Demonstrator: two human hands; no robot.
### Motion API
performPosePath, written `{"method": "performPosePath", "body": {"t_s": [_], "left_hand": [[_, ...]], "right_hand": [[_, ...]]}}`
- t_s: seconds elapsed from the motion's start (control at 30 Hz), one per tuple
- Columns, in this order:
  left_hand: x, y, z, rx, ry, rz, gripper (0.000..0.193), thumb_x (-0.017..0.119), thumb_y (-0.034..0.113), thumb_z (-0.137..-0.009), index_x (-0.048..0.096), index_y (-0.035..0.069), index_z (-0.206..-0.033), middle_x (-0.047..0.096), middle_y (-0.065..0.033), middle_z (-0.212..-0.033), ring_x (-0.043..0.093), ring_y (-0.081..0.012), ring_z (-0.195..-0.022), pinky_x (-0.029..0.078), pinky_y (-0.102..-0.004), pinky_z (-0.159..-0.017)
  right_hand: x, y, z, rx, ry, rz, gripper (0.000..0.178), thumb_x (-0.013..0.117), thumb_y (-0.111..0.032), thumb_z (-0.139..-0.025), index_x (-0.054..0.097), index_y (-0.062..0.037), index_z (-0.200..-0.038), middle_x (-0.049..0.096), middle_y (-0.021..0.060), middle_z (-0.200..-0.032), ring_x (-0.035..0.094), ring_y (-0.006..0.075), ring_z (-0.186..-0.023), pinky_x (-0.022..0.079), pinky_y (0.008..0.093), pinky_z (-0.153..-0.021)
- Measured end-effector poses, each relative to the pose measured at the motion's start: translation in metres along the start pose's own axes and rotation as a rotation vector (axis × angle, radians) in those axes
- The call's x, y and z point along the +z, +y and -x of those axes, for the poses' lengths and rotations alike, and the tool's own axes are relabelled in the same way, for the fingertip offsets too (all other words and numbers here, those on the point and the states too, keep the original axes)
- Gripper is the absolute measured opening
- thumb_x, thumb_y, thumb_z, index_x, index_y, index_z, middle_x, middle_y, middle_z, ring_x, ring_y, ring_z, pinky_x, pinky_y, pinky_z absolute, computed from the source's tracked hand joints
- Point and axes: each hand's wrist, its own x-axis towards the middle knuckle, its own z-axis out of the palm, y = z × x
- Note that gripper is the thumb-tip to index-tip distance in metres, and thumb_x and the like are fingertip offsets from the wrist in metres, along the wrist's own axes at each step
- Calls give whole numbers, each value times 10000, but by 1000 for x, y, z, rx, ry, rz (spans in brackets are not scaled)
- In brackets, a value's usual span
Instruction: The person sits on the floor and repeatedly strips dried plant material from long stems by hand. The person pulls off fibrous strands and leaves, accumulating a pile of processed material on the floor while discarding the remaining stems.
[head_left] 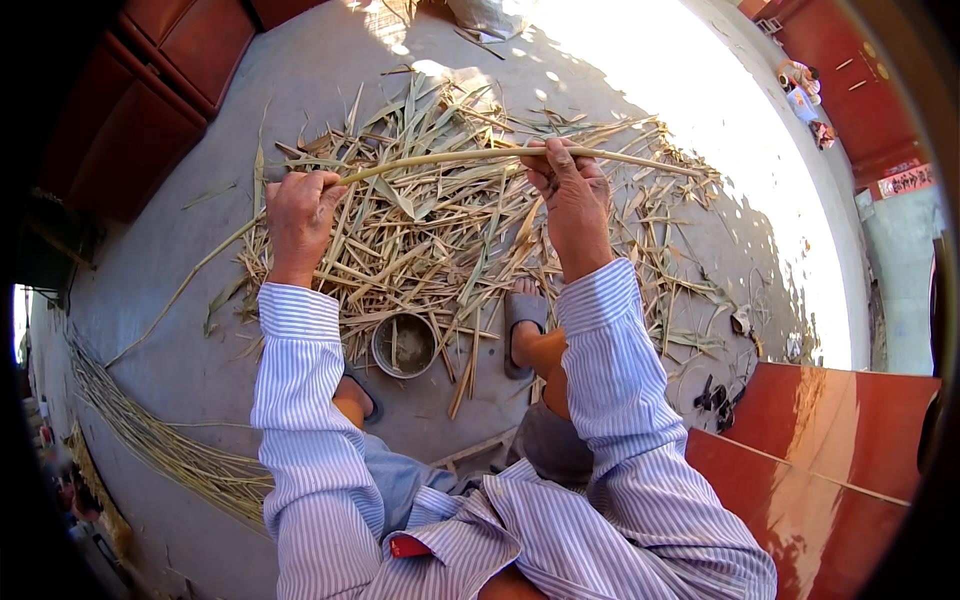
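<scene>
A long, thin reed stalk [450,157] stretches between my two hands above a heap of dry leaves and stalk peelings [430,235]. My left hand [299,222] is closed round it, and its thin end runs down to the left past the fist. Farther along, my right hand [570,190] pinches the stalk between thumb and fingers, and the other end sticks out to the right. The stalk bows slightly upward in the middle. Whether my right hand holds anything else is hidden by its fingers.
Between my feet stands a round metal bowl [403,345] with murky contents. A bundle of long thin stalks [165,435] lies at lower left. Red panels [820,440] are at lower right, dark red furniture [165,75] at upper left. Another person [803,80] is far off at upper right.
</scene>
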Motion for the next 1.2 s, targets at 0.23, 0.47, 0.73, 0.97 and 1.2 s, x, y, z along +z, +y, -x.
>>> {"method": "performPosePath", "body": {"t_s": [0.23,0.47,0.73,0.97,1.2], "left_hand": [[7,17,-12,9,-10,141,178,744,219,-783,677,104,-901,652,-19,-783,585,-214,-790,392,-372,-746],[41,81,-17,-142,-11,586,194,775,201,-771,695,76,-896,680,-42,-808,607,-216,-734,442,-349,-701],[46,81,-15,-429,-49,1014,155,782,123,-793,709,23,-887,679,-34,-802,616,-100,-693,499,-241,-611],[-5,8,-30,-579,315,906,249,742,248,-848,668,42,-968,675,-22,-825,606,-104,-747,467,-253,-730],[2,44,-22,160,-14,23,261,696,259,-847,659,54,-1004,685,-69,-887,630,-227,-857,414,-338,-790]], "right_hand": [[-5,-12,4,-88,-114,5,254,596,-234,-964,613,-2,-1069,701,129,-963,702,197,-871,576,243,-697],[7,-18,20,-138,-193,118,258,550,-250,-987,632,-16,-1058,705,139,-965,699,201,-888,576,275,-744],[3,-15,20,-115,-80,102,259,555,-225,-983,637,11,-1053,706,142,-959,710,213,-857,591,264,-710],[-30,-9,-1,158,-1,-44,261,521,-157,-990,589,54,-1128,695,158,-990,707,227,-870,608,269,-739],[-33,-8,-8,160,-56,-99,262,511,-175,-997,604,58,-1074,680,169,-1028,691,208,-903,610,259,-748]]}}
